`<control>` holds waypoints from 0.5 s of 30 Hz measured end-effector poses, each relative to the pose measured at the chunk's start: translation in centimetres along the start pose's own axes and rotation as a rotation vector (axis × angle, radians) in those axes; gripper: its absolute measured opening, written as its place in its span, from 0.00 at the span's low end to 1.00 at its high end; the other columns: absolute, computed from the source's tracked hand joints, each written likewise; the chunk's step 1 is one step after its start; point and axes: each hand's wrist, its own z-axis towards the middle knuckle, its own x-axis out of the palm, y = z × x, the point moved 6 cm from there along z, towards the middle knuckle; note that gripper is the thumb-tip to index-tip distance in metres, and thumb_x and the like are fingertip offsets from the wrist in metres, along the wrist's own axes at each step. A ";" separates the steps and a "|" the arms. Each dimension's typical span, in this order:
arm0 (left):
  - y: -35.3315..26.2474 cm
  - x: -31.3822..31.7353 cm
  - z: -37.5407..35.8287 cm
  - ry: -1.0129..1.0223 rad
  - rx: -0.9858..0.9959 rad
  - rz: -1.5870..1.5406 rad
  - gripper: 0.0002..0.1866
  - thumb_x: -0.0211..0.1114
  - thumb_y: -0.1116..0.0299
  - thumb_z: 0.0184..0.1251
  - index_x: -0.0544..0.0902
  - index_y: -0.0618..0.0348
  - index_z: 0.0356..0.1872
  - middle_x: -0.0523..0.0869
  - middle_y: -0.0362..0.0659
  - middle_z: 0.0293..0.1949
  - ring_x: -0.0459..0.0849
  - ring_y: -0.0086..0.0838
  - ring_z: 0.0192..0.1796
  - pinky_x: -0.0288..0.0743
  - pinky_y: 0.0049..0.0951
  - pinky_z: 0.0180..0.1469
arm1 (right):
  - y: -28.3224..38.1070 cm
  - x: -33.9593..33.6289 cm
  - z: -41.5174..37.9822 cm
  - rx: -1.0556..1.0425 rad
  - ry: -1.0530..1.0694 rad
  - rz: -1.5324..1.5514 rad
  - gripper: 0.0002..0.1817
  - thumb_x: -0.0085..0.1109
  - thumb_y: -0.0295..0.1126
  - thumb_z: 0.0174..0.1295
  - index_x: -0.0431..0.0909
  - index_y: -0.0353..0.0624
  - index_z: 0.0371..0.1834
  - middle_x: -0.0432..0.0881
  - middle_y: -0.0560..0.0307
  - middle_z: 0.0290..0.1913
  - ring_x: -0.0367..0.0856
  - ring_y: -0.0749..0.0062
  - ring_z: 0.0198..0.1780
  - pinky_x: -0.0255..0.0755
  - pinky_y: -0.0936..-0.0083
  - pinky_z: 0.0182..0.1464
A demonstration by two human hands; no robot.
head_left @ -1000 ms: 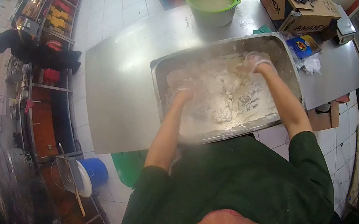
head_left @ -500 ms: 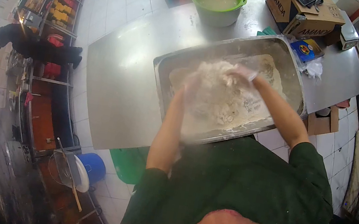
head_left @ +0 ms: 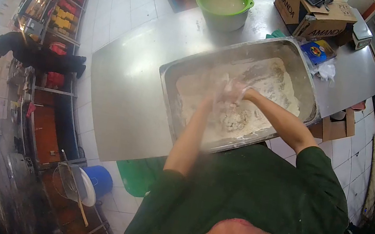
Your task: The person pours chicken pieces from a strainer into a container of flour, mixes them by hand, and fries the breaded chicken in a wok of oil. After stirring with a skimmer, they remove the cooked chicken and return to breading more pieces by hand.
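Note:
A deep metal tray (head_left: 311, 91) holds white flour (head_left: 198, 81) with a lumpy, crumbly mound (head_left: 235, 120) near its front middle. My left hand (head_left: 220, 92) is over the flour, blurred and dusted, its fingers not clear. Close beside it on the right, my right hand (head_left: 236, 91) appears in a thin clear glove, also smeared by motion. The two hands are together or nearly touching above the mound. Whether either one holds flour cannot be made out. Flour dust hangs around them.
The tray stands on a metal table (head_left: 122, 91). Behind it are a green-rimmed bucket (head_left: 221, 16) of cloudy liquid, a cardboard box (head_left: 308, 18), a blue packet (head_left: 317, 51) and a scale (head_left: 361, 34). A person in dark clothes (head_left: 34, 53) stands at the left shelves.
Both hands have come together from being apart, my left moving right and my right moving left and lower. The cloud of lifted flour has thinned, and the lumpy mound shows more clearly.

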 end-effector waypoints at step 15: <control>-6.0 -4.3 -8.1 -0.271 0.116 0.343 0.29 0.54 0.55 0.66 0.64 0.63 0.63 0.74 0.56 0.57 0.76 0.45 0.54 0.68 0.38 0.56 | -10.5 -1.8 -2.1 -0.039 0.050 0.602 0.21 0.56 0.25 0.51 0.76 0.44 0.52 0.77 0.64 0.38 0.72 0.76 0.39 0.70 0.80 0.41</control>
